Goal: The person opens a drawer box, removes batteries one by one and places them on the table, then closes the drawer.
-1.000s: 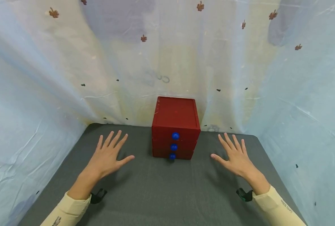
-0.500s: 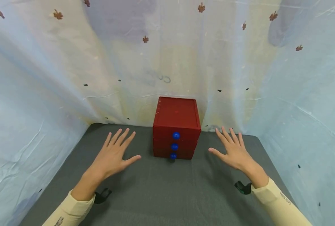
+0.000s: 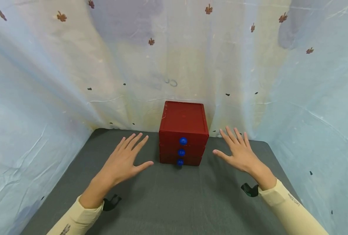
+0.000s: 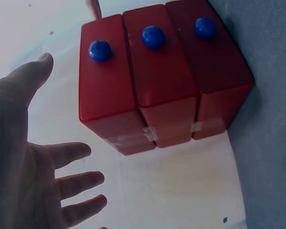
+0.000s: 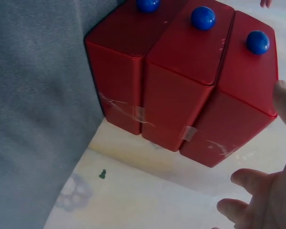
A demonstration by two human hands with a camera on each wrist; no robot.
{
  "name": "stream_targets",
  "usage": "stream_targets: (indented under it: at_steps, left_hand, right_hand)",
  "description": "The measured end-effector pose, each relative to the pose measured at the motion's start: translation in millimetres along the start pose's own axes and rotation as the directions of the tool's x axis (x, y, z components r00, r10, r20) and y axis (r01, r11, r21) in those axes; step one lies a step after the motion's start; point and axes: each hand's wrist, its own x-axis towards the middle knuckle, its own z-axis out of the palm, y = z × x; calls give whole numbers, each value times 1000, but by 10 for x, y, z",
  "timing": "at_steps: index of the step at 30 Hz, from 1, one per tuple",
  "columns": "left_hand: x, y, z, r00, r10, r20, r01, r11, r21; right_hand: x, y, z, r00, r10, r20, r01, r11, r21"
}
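Your left hand point(image 3: 119, 163) and right hand point(image 3: 240, 155), each grip spread apart, flank the red, blue-knobbed three-drawer box point(image 3: 183, 119), a gap either side; it stands near the dark grey rectangular bench point(image 3: 168, 202)'s back edge.

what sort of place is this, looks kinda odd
Possibly a makeshift filming or test booth: pale patterned sheeting encloses the back and both sides of a dark grey tabletop, where a red unit with three blue knobs stands near the back.
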Motion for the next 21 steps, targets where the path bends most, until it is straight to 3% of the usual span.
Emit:
stream_targets:
  at_steps: [8, 15, 21]
  left_hand:
    - [69, 126, -21, 999, 36, -21, -36, 999, -15]
    - [106, 210, -25, 1000, 22, -7, -23, 999, -43]
    - [145, 299, -15, 998, 45, -52, -48, 997, -66]
  right_hand:
    - [79, -74, -63, 1000, -16, -5, 16, 1000, -1]
    - [161, -156, -115, 999, -38, -8, 38, 999, -14]
    - [250, -224, -158, 998, -58, -18, 57, 998, -36]
